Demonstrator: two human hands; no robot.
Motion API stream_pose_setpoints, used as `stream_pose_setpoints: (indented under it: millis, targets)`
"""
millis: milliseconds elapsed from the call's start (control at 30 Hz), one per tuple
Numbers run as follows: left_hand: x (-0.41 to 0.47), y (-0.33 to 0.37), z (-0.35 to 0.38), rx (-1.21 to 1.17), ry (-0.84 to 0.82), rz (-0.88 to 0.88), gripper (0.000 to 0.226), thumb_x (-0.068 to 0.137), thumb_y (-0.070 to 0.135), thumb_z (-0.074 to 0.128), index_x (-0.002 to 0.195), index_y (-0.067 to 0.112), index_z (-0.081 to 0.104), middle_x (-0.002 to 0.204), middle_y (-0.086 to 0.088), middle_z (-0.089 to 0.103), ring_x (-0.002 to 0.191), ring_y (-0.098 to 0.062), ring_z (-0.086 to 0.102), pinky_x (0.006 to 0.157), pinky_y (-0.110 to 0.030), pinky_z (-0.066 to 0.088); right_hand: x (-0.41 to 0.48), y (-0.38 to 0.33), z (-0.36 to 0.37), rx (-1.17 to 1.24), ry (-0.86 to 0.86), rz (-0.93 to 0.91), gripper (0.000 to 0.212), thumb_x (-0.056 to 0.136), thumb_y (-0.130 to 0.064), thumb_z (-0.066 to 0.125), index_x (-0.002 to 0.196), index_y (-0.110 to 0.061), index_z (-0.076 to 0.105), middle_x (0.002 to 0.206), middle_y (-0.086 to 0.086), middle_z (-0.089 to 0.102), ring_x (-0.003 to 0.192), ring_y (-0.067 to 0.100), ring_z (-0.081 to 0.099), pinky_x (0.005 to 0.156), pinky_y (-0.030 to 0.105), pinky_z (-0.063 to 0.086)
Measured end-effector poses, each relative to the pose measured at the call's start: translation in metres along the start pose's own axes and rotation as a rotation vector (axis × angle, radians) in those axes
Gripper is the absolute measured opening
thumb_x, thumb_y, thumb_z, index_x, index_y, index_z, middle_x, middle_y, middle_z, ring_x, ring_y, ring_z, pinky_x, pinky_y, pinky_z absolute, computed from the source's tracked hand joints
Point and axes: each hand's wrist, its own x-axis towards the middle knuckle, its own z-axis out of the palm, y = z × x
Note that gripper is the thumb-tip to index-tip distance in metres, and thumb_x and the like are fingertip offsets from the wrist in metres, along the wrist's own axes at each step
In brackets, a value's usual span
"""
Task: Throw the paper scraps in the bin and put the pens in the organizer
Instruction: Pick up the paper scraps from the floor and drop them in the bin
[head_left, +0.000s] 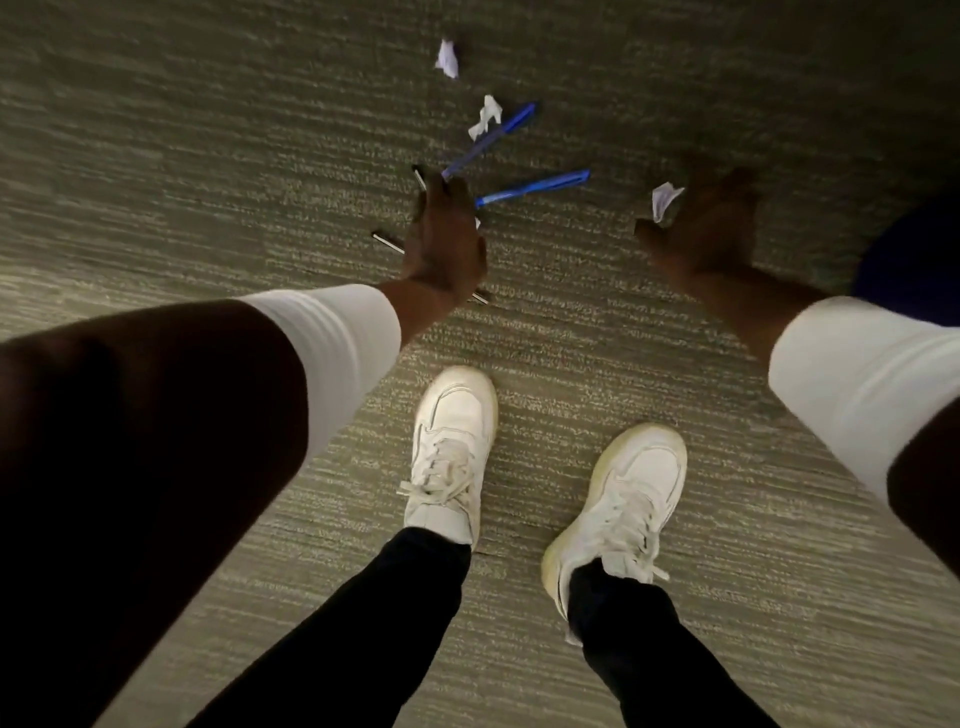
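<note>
Two blue pens (530, 188) lie on the carpet (208, 156), the far one (491, 137) meeting the left hand (441, 244); its fingers (449, 189) are curled around dark pens (387, 240), and whether they grip the blue one too is unclear. Three paper scraps remain: far (448, 58), middle (485, 115), and right (665, 200), just beside the right hand (711, 223), whose fingers are spread and blurred. No bin or organizer shows. The task looks barely begun: scraps and blue pens are left.

Three paper scraps (448, 58), four pens (532, 187)
</note>
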Motion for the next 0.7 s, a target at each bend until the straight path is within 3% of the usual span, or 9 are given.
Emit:
stream_pose_setpoints:
  millis: [133,233,300,433,500,600,700]
  targets:
    - [0.009,-0.007,0.018,-0.040,0.043,0.009,0.036,0.087,-0.002,0.061,0.121,0.008,0.058,0.158,-0.038,0.027,0.138,-0.051,0.046,0.112,-0.049,0.047,0.019,-0.007,0.012,-0.203,-0.021,-0.104,0.063,0.098,-0.052,0.054,0.144,-0.008,0.052,0.148,0.035,0.049,0.142,0.055,0.038,0.123,0.057,0.026]
    - [0.011,-0.010,0.018,-0.054,0.096,0.042,0.032,0.087,-0.009,0.052,0.114,0.004,0.061,0.141,-0.031,0.046,0.119,-0.050,0.057,0.096,-0.055,0.054,0.016,-0.014,0.012,-0.330,0.030,-0.086,0.050,0.106,-0.036,0.043,0.144,-0.004,0.051,0.147,0.037,0.046,0.138,0.055,0.041,0.119,0.055,0.034]
    - [0.010,-0.012,0.016,-0.049,0.131,0.093,0.025,0.088,-0.008,0.054,0.109,0.002,0.065,0.128,-0.028,0.055,0.105,-0.048,0.062,0.087,-0.055,0.055,0.014,-0.015,0.012,-0.294,0.075,-0.066,0.044,0.110,-0.019,0.042,0.146,0.005,0.048,0.149,0.037,0.042,0.137,0.052,0.043,0.115,0.051,0.040]
    - [0.005,-0.015,0.007,-0.117,0.135,0.115,0.020,0.085,-0.006,0.059,0.100,0.003,0.069,0.117,-0.022,0.062,0.095,-0.044,0.066,0.082,-0.050,0.056,0.012,-0.010,0.012,-0.190,0.141,-0.057,0.045,0.110,-0.018,0.044,0.147,0.007,0.045,0.147,0.031,0.048,0.130,0.047,0.052,0.106,0.046,0.045]
    - [0.004,-0.014,0.003,-0.156,0.147,0.105,0.018,0.082,-0.006,0.062,0.095,0.004,0.070,0.112,-0.020,0.065,0.091,-0.042,0.068,0.079,-0.048,0.057,0.012,0.000,0.017,-0.181,0.124,-0.103,0.035,0.108,-0.013,0.046,0.135,0.007,0.059,0.140,0.032,0.053,0.126,0.048,0.054,0.103,0.047,0.050]
    - [-0.003,-0.010,-0.003,-0.164,0.130,0.114,0.013,0.082,-0.001,0.067,0.091,0.007,0.071,0.106,-0.017,0.067,0.089,-0.040,0.069,0.077,-0.048,0.057,0.003,0.004,0.010,-0.031,0.094,-0.011,0.029,0.103,-0.008,0.050,0.122,0.008,0.066,0.131,0.030,0.062,0.125,0.045,0.058,0.103,0.042,0.047]
    - [-0.014,0.002,-0.013,-0.173,0.095,0.127,0.014,0.081,0.000,0.069,0.090,0.011,0.069,0.102,-0.014,0.067,0.087,-0.037,0.070,0.080,-0.048,0.058,-0.017,0.005,0.000,0.156,0.110,0.102,0.015,0.090,-0.010,0.061,0.096,-0.005,0.074,0.108,0.021,0.075,0.105,0.038,0.071,0.089,0.035,0.052]
